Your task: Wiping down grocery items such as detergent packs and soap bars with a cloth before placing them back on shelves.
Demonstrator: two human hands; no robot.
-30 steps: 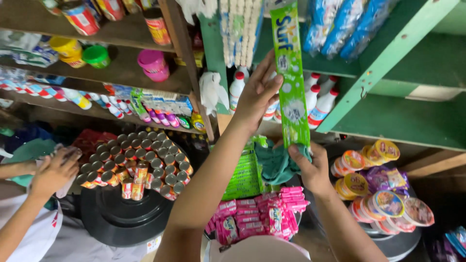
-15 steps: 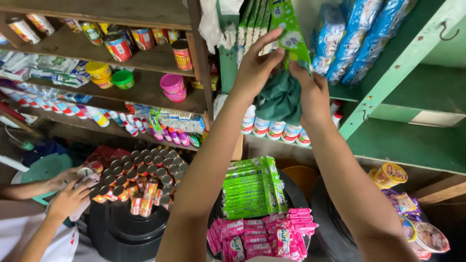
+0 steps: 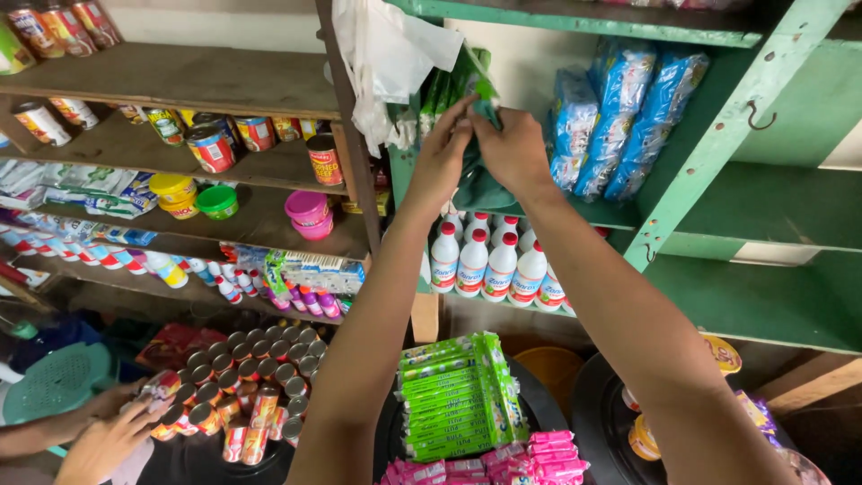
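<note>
Both hands moved up since earlier: my left hand (image 3: 446, 148) and right hand (image 3: 514, 151) pinch the green sachet strip (image 3: 474, 76), hanging above them; white bleach bottles (image 3: 486, 263) stand below my wrists.

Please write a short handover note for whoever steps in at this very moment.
Left hand and right hand: both raised to the green shelf post, fingers pinched on the top of a green sachet strip that hangs beside other green strips.
A dark green cloth hangs just below the hands, above the row of white bottles.
A stack of green sachet packs lies below, next to pink packs.
Another person's hands are at the small tins, lower left.
Whether the strip is hooked yet is hidden by the fingers.
</note>
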